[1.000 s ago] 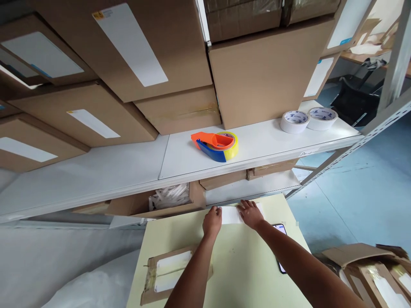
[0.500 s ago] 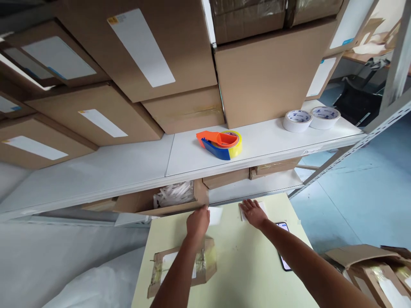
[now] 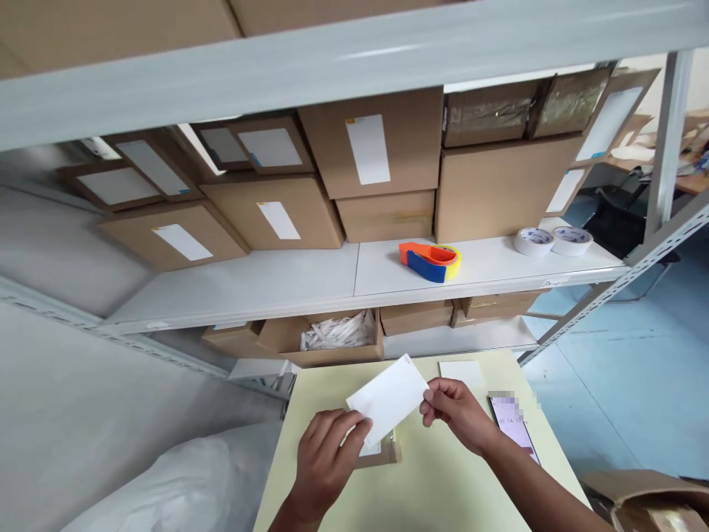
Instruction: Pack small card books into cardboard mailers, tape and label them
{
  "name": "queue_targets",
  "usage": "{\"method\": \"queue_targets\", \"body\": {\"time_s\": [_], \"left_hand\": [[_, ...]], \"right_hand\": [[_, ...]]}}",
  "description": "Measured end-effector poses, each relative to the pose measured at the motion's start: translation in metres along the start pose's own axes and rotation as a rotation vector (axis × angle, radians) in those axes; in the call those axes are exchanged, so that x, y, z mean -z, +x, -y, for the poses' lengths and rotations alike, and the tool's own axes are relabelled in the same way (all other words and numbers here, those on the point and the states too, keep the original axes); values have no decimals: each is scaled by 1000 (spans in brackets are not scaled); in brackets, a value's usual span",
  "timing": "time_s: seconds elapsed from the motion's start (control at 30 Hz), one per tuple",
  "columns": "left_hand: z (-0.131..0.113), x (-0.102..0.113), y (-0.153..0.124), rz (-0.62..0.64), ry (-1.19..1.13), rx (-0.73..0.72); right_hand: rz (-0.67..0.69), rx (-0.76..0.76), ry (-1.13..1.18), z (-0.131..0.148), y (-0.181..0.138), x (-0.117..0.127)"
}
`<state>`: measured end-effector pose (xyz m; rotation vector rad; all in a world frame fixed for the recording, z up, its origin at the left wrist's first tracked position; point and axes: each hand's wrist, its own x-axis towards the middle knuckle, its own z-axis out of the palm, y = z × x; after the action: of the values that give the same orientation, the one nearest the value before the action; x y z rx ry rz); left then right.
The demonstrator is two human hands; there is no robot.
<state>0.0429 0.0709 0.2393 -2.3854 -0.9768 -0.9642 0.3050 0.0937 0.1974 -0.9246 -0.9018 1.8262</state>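
Both my hands hold a white paper label (image 3: 391, 396) up above the pale yellow table (image 3: 443, 480). My left hand (image 3: 324, 458) pinches its lower left corner. My right hand (image 3: 457, 414) pinches its right edge. Under the label a small brown cardboard parcel (image 3: 382, 452) lies on the table, mostly hidden by my left hand. Another white label (image 3: 461, 372) lies flat at the table's far edge. A phone (image 3: 514, 427) with a lit screen lies to the right of my right hand.
A white metal shelf (image 3: 310, 277) runs across behind the table, with stacked cardboard boxes (image 3: 382, 162), an orange and blue tape dispenser (image 3: 430, 260) and two white tape rolls (image 3: 552, 241). An open box of white packets (image 3: 337, 336) sits below it. A white bag (image 3: 177, 480) lies at lower left.
My hands came back from the table's far edge and lifted one white label, now held between them over the parcel. The camera view tilted up and back.
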Motion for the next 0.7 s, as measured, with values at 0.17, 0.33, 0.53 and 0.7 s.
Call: {"method": "queue_targets", "body": {"time_s": [0.17,0.33,0.53,0.7], "left_hand": [[12,48,-17,46,-72,76],[1,70,-34,-35,-300,174],[-4,79,-66,-239,-457,253],[2,98,-85,-311,-503,253]], "right_hand": [[-135,60,-206,0,-19,-63],[-68,111,-293,-17,-40,-139],[-88,171,-321,-35,-61,-199],[-117,161,-269,-46,-67,-220]]}}
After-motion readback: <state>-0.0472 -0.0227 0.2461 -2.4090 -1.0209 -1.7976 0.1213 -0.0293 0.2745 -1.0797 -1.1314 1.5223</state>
